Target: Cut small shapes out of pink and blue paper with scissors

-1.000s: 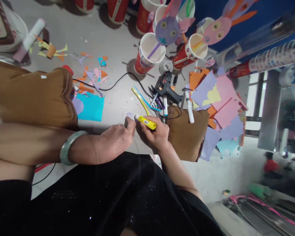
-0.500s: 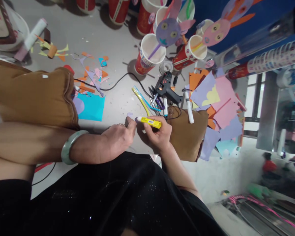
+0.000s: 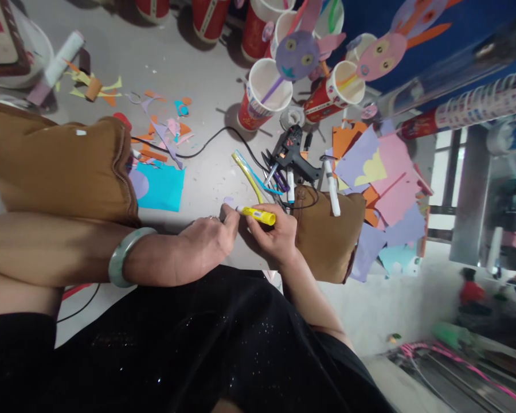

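My right hand (image 3: 275, 228) is closed around a yellow glue stick (image 3: 260, 215), its white end pointing left, towards my left fingertips. My left hand (image 3: 210, 241), fingers bent together, presses a small purple paper piece (image 3: 228, 201) on the table; most of that piece is hidden by the fingers. A pale green bangle (image 3: 121, 258) circles the left wrist. Just beyond the glue stick lie a yellow straw (image 3: 248, 176) and a blue straw (image 3: 254, 172). A black glue gun (image 3: 293, 158) rests behind them, over purple-handled scissors (image 3: 280, 180).
Brown cushions lie left (image 3: 64, 166) and right (image 3: 327, 241) of my hands. Red paper cups (image 3: 253, 112) stand at the back, some holding paper rabbit heads (image 3: 298, 55). Colored paper sheets (image 3: 395, 201) are stacked at right. A blue sheet (image 3: 165, 188) and scraps lie left. A black cord (image 3: 198, 150) crosses the table.
The glue stick and my right hand have shifted slightly left, closer to my left fingertips. My left hand stays in place on the paper piece.
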The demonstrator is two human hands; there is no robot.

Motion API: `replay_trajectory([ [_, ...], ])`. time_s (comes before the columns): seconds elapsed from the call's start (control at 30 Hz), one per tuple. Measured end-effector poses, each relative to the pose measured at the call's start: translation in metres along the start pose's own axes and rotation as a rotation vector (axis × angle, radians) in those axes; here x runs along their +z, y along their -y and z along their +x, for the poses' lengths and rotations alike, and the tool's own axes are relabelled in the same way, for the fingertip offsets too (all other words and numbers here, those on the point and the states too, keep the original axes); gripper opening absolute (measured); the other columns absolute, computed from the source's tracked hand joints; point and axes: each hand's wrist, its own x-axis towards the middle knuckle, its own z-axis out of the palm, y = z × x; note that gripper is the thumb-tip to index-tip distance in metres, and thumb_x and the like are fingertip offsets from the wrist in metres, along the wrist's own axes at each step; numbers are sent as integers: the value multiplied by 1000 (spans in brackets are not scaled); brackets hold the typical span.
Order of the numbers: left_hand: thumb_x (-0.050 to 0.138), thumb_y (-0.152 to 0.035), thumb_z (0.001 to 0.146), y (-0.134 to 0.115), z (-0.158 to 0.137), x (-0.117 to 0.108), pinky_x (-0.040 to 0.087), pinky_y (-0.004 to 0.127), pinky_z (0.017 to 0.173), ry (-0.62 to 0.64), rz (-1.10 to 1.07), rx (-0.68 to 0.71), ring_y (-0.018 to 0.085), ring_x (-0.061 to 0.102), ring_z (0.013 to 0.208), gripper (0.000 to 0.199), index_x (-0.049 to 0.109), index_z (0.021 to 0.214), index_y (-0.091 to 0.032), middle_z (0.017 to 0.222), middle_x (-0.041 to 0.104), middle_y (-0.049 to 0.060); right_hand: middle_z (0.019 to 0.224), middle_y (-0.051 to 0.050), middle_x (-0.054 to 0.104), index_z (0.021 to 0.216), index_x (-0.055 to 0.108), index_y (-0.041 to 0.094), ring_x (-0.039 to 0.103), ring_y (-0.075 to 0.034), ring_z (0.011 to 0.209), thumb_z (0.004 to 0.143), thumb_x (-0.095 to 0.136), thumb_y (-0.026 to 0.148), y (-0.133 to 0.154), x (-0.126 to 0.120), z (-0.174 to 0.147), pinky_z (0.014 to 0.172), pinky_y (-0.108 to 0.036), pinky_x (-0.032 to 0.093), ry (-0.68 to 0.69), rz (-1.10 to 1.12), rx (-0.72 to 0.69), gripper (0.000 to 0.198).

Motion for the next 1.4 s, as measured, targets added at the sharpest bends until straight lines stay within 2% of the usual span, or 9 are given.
replay_trajectory([
  [0.17, 29, 7, 88, -1, 2, 0, 60, 29, 57, 1, -3, -10, 24, 77, 76, 57, 53, 140, 8, 139, 57, 35, 90, -1, 77, 104, 65, 24, 71, -12, 67, 87, 71, 25, -1, 0, -2, 61, -24, 56, -70, -23, 40, 18],
  [0.37, 35, 8, 86, -2, 0, 3, 59, 25, 56, -28, 120, 17, 20, 75, 72, 57, 54, 140, 6, 139, 57, 35, 86, 0, 77, 99, 66, 22, 71, -12, 66, 86, 72, 24, 0, 0, -1, 63, -23, 58, -3, -26, -7, 15],
  [0.53, 35, 5, 86, -1, -2, 2, 60, 28, 55, 9, 142, 19, 23, 76, 72, 59, 48, 143, 9, 139, 56, 36, 93, -4, 77, 105, 65, 23, 75, -16, 77, 88, 70, 32, -6, 3, -4, 70, -30, 62, -222, 37, 137, 20],
  [0.63, 34, 7, 85, -1, -1, 0, 60, 32, 56, 26, 9, 0, 25, 76, 75, 61, 49, 144, 6, 142, 55, 35, 85, -2, 75, 107, 61, 23, 72, -15, 64, 91, 67, 37, -7, 3, -5, 60, -30, 61, -283, 217, 249, 22],
  [0.73, 36, 5, 87, -2, -1, -3, 59, 33, 58, 9, -144, -78, 25, 76, 75, 59, 54, 143, 0, 146, 52, 32, 78, 0, 73, 108, 61, 23, 66, -12, 51, 92, 66, 38, 1, -1, -1, 50, -28, 56, -193, 312, 297, 23],
  [0.87, 39, -2, 93, -3, -2, -6, 57, 31, 62, 28, -153, -105, 23, 75, 81, 53, 57, 142, -7, 151, 52, 23, 78, 0, 72, 103, 64, 22, 62, -11, 52, 90, 67, 36, 16, -6, 12, 52, -27, 54, -24, 216, 283, 20],
  [1.03, 30, 8, 85, -3, -6, -1, 54, 32, 59, -6, 2, -30, 23, 73, 78, 64, 45, 147, 5, 148, 51, 31, 87, 0, 74, 100, 65, 22, 66, -12, 64, 88, 67, 33, 20, -1, 27, 62, -27, 55, 106, 92, 194, 15],
  [1.17, 33, 10, 83, -3, -6, 2, 55, 31, 56, -25, 107, 12, 25, 74, 77, 63, 46, 145, 10, 145, 51, 36, 85, 0, 75, 100, 65, 21, 68, -13, 67, 89, 65, 33, 14, 6, 30, 62, -26, 54, 145, 90, 224, 16],
  [1.4, 31, 9, 85, -4, -3, -4, 60, 30, 56, 25, 73, -28, 21, 75, 71, 62, 48, 145, 7, 146, 53, 32, 93, -2, 76, 103, 65, 22, 70, -14, 73, 91, 66, 35, 15, 12, 28, 67, -28, 56, 141, 61, 179, 18],
])
